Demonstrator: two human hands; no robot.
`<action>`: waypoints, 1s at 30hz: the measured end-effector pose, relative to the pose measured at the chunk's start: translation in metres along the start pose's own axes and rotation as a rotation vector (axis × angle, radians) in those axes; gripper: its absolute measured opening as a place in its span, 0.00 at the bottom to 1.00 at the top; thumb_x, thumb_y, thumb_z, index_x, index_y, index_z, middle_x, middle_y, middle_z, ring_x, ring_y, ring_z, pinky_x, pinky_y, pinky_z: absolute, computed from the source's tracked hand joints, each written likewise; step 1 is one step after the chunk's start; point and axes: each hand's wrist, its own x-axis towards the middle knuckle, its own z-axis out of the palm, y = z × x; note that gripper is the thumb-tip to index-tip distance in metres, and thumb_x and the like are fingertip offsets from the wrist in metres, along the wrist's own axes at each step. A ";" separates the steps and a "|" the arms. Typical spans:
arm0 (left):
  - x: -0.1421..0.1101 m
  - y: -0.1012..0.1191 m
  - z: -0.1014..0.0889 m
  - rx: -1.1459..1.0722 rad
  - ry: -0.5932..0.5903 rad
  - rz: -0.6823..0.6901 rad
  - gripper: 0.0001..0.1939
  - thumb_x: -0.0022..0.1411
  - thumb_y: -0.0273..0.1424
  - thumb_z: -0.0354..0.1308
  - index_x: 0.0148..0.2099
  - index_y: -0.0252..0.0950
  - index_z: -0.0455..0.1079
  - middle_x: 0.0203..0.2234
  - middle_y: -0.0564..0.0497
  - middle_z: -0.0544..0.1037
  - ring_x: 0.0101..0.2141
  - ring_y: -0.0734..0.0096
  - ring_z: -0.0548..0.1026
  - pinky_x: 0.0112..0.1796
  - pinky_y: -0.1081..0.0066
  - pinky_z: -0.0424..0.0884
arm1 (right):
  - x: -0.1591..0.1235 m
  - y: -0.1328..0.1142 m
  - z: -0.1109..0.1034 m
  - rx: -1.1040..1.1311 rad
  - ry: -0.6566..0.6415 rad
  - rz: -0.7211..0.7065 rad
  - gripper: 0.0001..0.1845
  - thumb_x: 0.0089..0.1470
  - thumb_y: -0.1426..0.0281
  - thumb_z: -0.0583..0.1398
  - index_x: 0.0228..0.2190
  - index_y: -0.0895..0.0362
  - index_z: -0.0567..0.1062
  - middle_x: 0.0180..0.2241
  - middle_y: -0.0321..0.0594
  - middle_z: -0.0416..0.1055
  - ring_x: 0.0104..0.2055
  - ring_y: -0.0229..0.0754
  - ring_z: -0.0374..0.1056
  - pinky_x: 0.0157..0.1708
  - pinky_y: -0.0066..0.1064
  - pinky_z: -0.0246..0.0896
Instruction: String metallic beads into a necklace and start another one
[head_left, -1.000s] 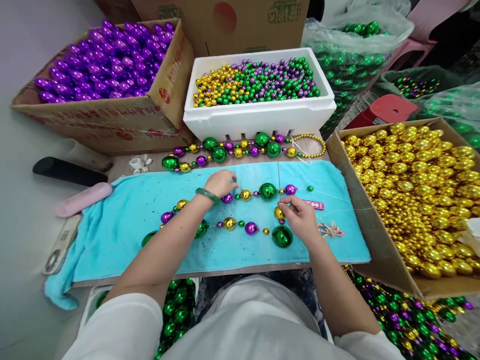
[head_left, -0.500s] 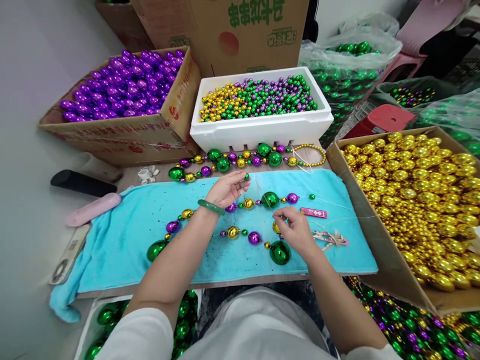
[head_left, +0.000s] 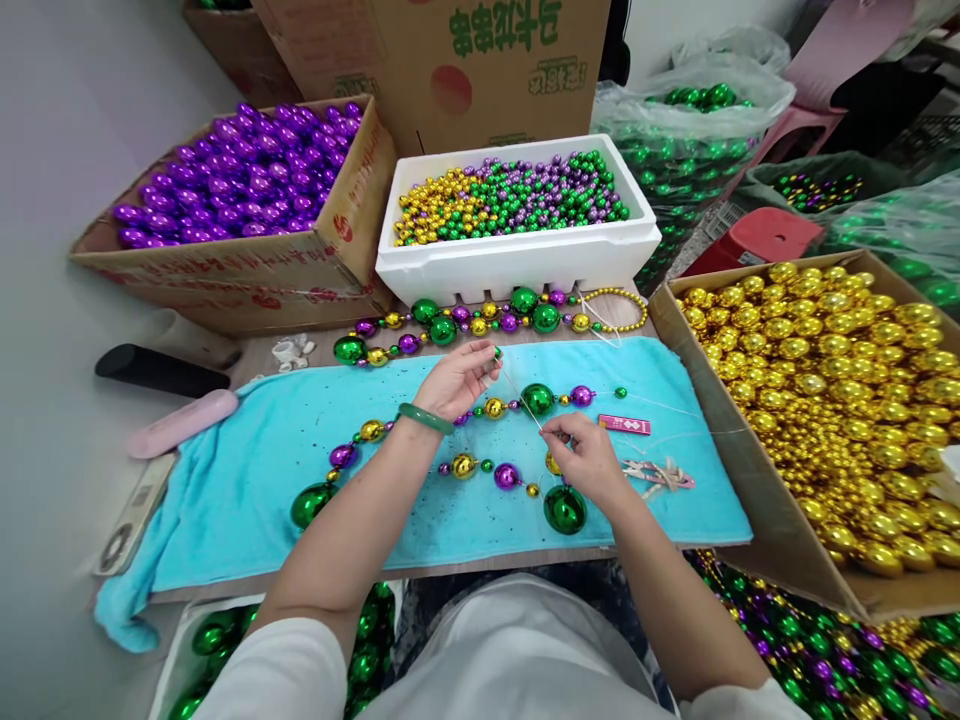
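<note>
My left hand (head_left: 459, 382), with a green bangle at the wrist, pinches a small green bead (head_left: 497, 353) between thumb and fingertips. My right hand (head_left: 585, 455) is closed on a thin needle-like wire (head_left: 525, 405), which slants up to the bead; whether its tip is inside the hole I cannot tell. Below both hands, a strand of green, purple and gold beads lies in a loop on the turquoise towel (head_left: 255, 500), including a large green bead (head_left: 538, 399) and another large green bead (head_left: 565, 509). My left forearm hides part of the strand.
A finished-looking bead string (head_left: 442, 330) lies behind the towel. Around it stand a box of purple beads (head_left: 352, 220), a white foam box (head_left: 517, 262) of small beads and a carton of gold beads (head_left: 757, 470). Small scissors (head_left: 660, 475) and a pink packet (head_left: 625, 425) rest on the towel.
The wire's upper end has come up to the small green bead, where a gap showed before. My right hand has shifted slightly left; the camera view has moved a little.
</note>
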 end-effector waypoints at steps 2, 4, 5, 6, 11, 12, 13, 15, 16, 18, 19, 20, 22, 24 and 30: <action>0.000 0.000 0.000 -0.003 -0.003 0.010 0.06 0.56 0.18 0.60 0.35 0.32 0.69 0.25 0.52 0.77 0.27 0.78 0.76 0.32 0.77 0.71 | 0.000 0.000 0.000 0.001 0.003 0.017 0.08 0.50 0.72 0.57 0.25 0.55 0.77 0.24 0.39 0.72 0.28 0.41 0.66 0.28 0.31 0.59; 0.001 -0.001 0.000 -0.005 -0.005 0.029 0.07 0.55 0.18 0.61 0.35 0.32 0.69 0.25 0.53 0.77 0.28 0.78 0.76 0.33 0.76 0.71 | 0.000 0.000 0.000 0.009 0.009 0.028 0.08 0.50 0.71 0.57 0.25 0.55 0.77 0.24 0.39 0.72 0.27 0.41 0.65 0.28 0.31 0.59; 0.002 -0.001 -0.001 -0.006 -0.006 0.039 0.08 0.54 0.17 0.61 0.35 0.33 0.70 0.25 0.53 0.77 0.28 0.78 0.76 0.34 0.76 0.71 | 0.000 0.000 0.000 0.015 0.010 0.030 0.08 0.50 0.71 0.57 0.25 0.55 0.77 0.24 0.39 0.72 0.27 0.41 0.65 0.28 0.31 0.59; 0.002 -0.002 -0.001 -0.008 -0.006 0.049 0.08 0.53 0.17 0.61 0.35 0.33 0.70 0.25 0.54 0.77 0.28 0.78 0.76 0.35 0.76 0.72 | 0.000 0.000 0.000 0.022 0.010 0.030 0.08 0.50 0.71 0.57 0.25 0.55 0.77 0.24 0.39 0.73 0.27 0.41 0.65 0.28 0.31 0.59; 0.004 -0.004 -0.004 -0.015 -0.008 0.055 0.09 0.52 0.17 0.62 0.35 0.33 0.70 0.26 0.54 0.77 0.28 0.78 0.76 0.35 0.76 0.71 | 0.000 0.001 0.000 0.041 0.009 0.040 0.08 0.50 0.70 0.57 0.25 0.55 0.77 0.24 0.39 0.73 0.27 0.41 0.66 0.28 0.31 0.59; 0.005 -0.004 -0.005 -0.014 -0.007 0.053 0.09 0.52 0.17 0.63 0.35 0.33 0.70 0.26 0.54 0.76 0.29 0.78 0.76 0.34 0.76 0.71 | 0.000 0.001 0.000 0.042 0.006 0.043 0.08 0.50 0.70 0.57 0.25 0.55 0.77 0.24 0.39 0.73 0.27 0.41 0.66 0.28 0.31 0.60; 0.005 -0.004 -0.005 -0.011 -0.008 0.056 0.10 0.51 0.17 0.63 0.35 0.33 0.70 0.26 0.54 0.76 0.29 0.78 0.76 0.34 0.76 0.71 | 0.001 0.001 0.000 0.042 0.003 0.045 0.08 0.49 0.70 0.58 0.25 0.55 0.77 0.24 0.39 0.73 0.27 0.41 0.67 0.28 0.31 0.60; 0.005 -0.004 -0.005 0.004 -0.022 0.086 0.13 0.50 0.17 0.64 0.38 0.33 0.70 0.26 0.54 0.76 0.29 0.78 0.75 0.34 0.76 0.71 | 0.001 0.001 0.000 0.040 0.003 0.048 0.08 0.49 0.70 0.58 0.25 0.55 0.77 0.24 0.39 0.73 0.28 0.41 0.67 0.28 0.32 0.60; 0.005 -0.004 -0.005 0.014 -0.039 0.115 0.16 0.49 0.17 0.64 0.40 0.34 0.70 0.27 0.55 0.76 0.29 0.79 0.75 0.34 0.76 0.70 | 0.001 0.001 0.000 0.039 0.005 0.050 0.08 0.49 0.70 0.58 0.25 0.55 0.77 0.24 0.39 0.73 0.28 0.41 0.67 0.28 0.32 0.60; 0.002 -0.005 -0.004 0.041 -0.082 0.183 0.24 0.46 0.17 0.65 0.46 0.36 0.70 0.28 0.56 0.76 0.29 0.80 0.74 0.33 0.76 0.69 | 0.002 0.001 0.001 0.044 0.012 0.058 0.08 0.49 0.70 0.58 0.25 0.55 0.77 0.24 0.39 0.73 0.28 0.42 0.67 0.29 0.32 0.60; 0.000 -0.007 -0.003 0.058 -0.103 0.208 0.28 0.44 0.17 0.66 0.49 0.38 0.69 0.29 0.57 0.76 0.29 0.80 0.73 0.33 0.77 0.69 | 0.002 0.001 0.002 0.050 0.018 0.064 0.08 0.49 0.69 0.58 0.25 0.55 0.77 0.24 0.39 0.73 0.28 0.42 0.67 0.29 0.32 0.60; -0.002 -0.009 -0.001 0.080 -0.123 0.219 0.30 0.43 0.17 0.66 0.50 0.38 0.68 0.30 0.57 0.76 0.29 0.80 0.73 0.33 0.77 0.68 | 0.002 0.000 0.002 0.060 0.027 0.070 0.08 0.49 0.69 0.58 0.25 0.55 0.77 0.24 0.39 0.73 0.28 0.42 0.67 0.29 0.32 0.60; -0.007 -0.015 0.003 0.140 -0.159 0.204 0.30 0.41 0.19 0.68 0.48 0.38 0.69 0.30 0.56 0.76 0.30 0.80 0.73 0.34 0.75 0.68 | 0.003 -0.001 0.004 0.087 0.048 0.084 0.08 0.50 0.68 0.58 0.26 0.55 0.77 0.24 0.39 0.73 0.28 0.42 0.67 0.30 0.32 0.61; -0.013 -0.023 0.008 0.219 -0.187 0.169 0.22 0.43 0.24 0.70 0.43 0.35 0.72 0.31 0.54 0.77 0.31 0.77 0.73 0.35 0.73 0.68 | 0.004 -0.001 0.004 0.119 0.067 0.103 0.08 0.51 0.68 0.58 0.27 0.55 0.77 0.25 0.39 0.74 0.29 0.42 0.67 0.31 0.33 0.62; -0.023 -0.036 0.029 0.467 -0.195 0.235 0.11 0.48 0.36 0.69 0.30 0.34 0.74 0.25 0.51 0.77 0.28 0.74 0.71 0.33 0.71 0.67 | 0.005 -0.001 -0.009 0.237 0.083 0.165 0.08 0.48 0.66 0.60 0.31 0.56 0.77 0.30 0.40 0.76 0.32 0.42 0.69 0.33 0.33 0.64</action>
